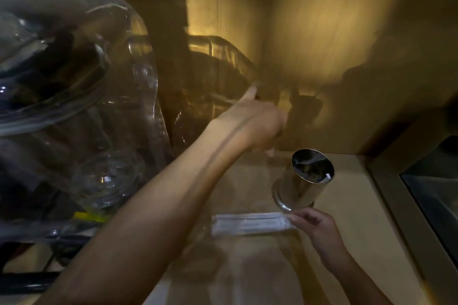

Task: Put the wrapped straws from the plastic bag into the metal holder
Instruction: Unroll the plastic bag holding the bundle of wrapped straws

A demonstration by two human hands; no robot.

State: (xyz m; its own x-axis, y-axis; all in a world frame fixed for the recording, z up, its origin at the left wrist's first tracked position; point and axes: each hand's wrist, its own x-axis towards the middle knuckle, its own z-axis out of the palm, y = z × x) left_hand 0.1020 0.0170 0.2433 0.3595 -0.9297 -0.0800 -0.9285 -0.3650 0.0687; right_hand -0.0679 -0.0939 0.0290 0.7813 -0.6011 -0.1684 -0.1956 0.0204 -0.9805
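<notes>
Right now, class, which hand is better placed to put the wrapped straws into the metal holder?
The right hand. Its fingers already pinch the bundle of wrapped straws just below the metal holder. The left hand reaches away toward the back wall.

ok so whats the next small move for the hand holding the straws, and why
Probably swing the wrapped straws, pinched at one end by the right hand, up toward the metal holder. They lie flat on the counter, and the holder's open mouth sits just above them.

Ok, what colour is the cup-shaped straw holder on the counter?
Shiny silver metal holder, mirror-like with a dark reflective inside, seen in the head view.
</notes>
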